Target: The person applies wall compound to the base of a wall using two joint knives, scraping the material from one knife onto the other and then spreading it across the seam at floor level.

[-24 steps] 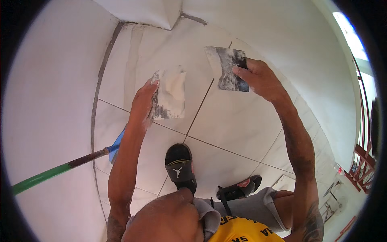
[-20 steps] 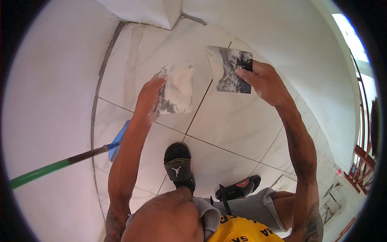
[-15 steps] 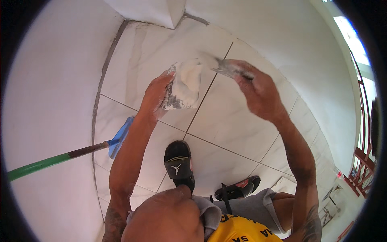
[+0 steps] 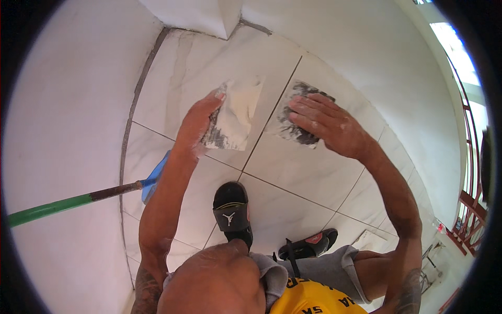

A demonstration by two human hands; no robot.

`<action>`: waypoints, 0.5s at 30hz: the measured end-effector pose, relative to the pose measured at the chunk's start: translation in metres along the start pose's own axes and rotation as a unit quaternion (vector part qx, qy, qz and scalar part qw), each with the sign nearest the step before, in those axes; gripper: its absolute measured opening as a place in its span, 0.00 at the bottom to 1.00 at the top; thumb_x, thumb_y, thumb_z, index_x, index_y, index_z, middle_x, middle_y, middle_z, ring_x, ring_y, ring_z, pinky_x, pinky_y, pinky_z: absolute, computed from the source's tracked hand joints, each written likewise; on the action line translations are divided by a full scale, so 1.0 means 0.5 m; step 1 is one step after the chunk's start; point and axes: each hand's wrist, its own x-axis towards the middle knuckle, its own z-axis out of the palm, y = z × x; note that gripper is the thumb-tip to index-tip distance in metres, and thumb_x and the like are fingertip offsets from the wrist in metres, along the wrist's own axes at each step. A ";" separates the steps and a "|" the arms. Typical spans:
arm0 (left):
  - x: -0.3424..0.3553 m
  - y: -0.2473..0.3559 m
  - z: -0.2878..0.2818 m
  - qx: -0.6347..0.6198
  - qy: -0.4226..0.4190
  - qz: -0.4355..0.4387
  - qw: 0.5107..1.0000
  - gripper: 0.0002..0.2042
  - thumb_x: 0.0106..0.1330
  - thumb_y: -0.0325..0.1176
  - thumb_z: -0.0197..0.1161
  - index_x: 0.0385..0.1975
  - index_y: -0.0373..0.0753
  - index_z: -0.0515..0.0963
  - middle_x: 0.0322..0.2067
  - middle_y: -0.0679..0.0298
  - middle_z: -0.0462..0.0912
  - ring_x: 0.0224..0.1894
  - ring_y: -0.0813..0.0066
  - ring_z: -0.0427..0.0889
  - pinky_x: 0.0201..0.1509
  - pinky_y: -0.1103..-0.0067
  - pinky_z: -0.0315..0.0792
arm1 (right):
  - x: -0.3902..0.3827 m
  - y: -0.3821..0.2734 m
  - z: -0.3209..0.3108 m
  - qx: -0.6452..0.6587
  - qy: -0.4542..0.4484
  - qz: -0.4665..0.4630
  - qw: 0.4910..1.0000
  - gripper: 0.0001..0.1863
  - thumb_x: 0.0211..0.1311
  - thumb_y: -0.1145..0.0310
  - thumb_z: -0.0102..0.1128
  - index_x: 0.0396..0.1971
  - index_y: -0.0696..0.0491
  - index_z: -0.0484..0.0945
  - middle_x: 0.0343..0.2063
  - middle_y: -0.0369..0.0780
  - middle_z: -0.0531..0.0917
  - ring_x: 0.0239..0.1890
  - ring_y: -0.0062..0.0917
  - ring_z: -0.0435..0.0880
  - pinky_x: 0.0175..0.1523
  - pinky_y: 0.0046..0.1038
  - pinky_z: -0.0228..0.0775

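My left hand (image 4: 194, 119) is closed on the edge of a flat dark putty spreader (image 4: 215, 135), with the thumb on top. Creamy white putty (image 4: 244, 107) lies thick across this spreader's face. To its right, my right hand (image 4: 330, 124) holds a second putty spreader (image 4: 304, 137), dark and smeared with white. The fingers lie together over its upper face, and the thumb is hidden. A gap separates the two spreaders, both in front of the tiled floor. White residue coats my fingers.
Pale marbled floor tiles (image 4: 282, 193) with dark joints meet white walls (image 4: 63, 131). At left a green-handled tool (image 4: 57, 208) with a blue head (image 4: 156, 180) crosses the wall edge. My black slippers (image 4: 230, 212) stand below. A reddish-brown railing (image 4: 473, 212) stands at far right.
The right spreader has turned from nearly edge-on to showing its broad face and moved slightly toward me, away from the left one. The left spreader has shifted and tilted a little; its putty looks flatter.
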 end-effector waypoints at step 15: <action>-0.011 0.040 0.022 0.118 0.000 0.033 0.992 0.20 0.70 0.34 0.51 0.59 0.31 0.66 0.46 0.63 0.80 0.43 0.82 0.79 0.47 0.83 0.73 | 0.109 -0.029 -0.064 0.003 -0.027 -0.047 0.999 0.28 0.49 0.82 0.57 0.53 0.51 0.71 0.52 0.40 0.76 0.57 0.35 0.73 0.65 0.37 0.63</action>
